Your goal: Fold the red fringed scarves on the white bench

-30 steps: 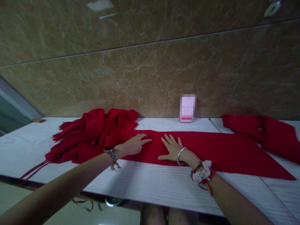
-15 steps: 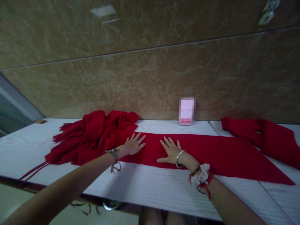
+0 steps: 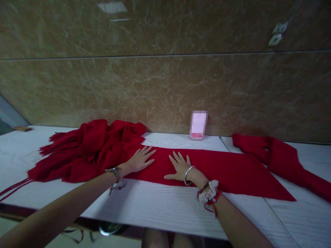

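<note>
A long red cloth strip (image 3: 219, 168) lies spread flat along the white tabletop and tapers to a point at its right end. My left hand (image 3: 139, 161) rests palm down on its left part, fingers spread, close to a bunched red fringed cloth (image 3: 94, 148). Whether that heap and the strip are one piece, I cannot tell. Palm down and fingers apart, my right hand (image 3: 178, 167) presses on the strip a short way to the right of my left. Neither hand grips anything. Bracelets circle both wrists, with a pale scrunchie on the right one.
A blurred-out phone-like object (image 3: 198, 125) leans against the brown marbled wall (image 3: 155, 89). Another red cloth (image 3: 281, 156) lies folded at the right. Wall sockets (image 3: 278, 33) are at upper right. Below the white table (image 3: 144, 203) a round metal-rimmed bowl (image 3: 110, 228) partly shows.
The camera view has turned slightly, so everything on the table appears shifted left. Both hands stay spread on the red strip in about the same places.
</note>
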{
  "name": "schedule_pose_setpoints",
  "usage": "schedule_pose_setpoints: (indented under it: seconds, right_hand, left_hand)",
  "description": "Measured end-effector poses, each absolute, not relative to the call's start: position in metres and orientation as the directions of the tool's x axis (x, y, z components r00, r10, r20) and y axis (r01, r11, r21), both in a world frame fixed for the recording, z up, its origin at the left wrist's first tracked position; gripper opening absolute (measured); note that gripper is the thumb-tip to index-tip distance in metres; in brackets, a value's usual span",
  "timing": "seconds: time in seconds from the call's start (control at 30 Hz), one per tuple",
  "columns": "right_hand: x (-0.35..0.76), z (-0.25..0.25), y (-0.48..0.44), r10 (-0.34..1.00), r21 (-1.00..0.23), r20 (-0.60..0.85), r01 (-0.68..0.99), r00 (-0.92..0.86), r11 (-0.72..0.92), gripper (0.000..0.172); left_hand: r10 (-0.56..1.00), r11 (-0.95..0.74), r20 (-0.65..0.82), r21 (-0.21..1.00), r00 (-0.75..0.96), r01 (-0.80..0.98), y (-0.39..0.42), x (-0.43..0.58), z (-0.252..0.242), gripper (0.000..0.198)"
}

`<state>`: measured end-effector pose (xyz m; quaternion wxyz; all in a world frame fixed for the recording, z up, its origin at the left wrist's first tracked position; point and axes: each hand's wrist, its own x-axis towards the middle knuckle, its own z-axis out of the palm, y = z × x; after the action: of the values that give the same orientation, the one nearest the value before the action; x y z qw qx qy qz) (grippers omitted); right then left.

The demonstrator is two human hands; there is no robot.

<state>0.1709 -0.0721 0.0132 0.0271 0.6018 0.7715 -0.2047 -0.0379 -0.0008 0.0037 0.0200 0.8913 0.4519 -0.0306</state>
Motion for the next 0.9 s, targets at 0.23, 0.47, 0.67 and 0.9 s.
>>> schedule_pose_setpoints:
  seconds: [0.23, 0.47, 0.67, 0.9]
  right_hand:
    - [0.165, 0.008, -0.068, 0.976, -0.262, -0.127, 0.955, -0.179, 0.141, 0.083]
    - [0.162, 0.007, -0.058, 0.978, -0.211, -0.136, 0.969, -0.158, 0.128, 0.064]
    - [0.248, 0.006, -0.078, 0.973, -0.102, -0.203, 0.986, 0.110, -0.133, 0.062]
    - [0.345, 0.006, -0.112, 0.893, -0.004, -0.161, 0.905, 0.420, -0.426, 0.055]
  left_hand:
    - [0.799, -0.601, -0.019, -0.058, 0.601, 0.797, 0.007, -0.055, -0.003, 0.055]
    - [0.799, -0.600, -0.026, -0.097, 0.601, 0.794, 0.011, -0.055, -0.006, 0.056]
    - [0.790, -0.613, -0.031, -0.095, 0.613, 0.785, 0.011, -0.055, -0.004, 0.056]
    - [0.792, -0.611, -0.051, -0.095, 0.609, 0.786, 0.013, -0.057, -0.007, 0.056]
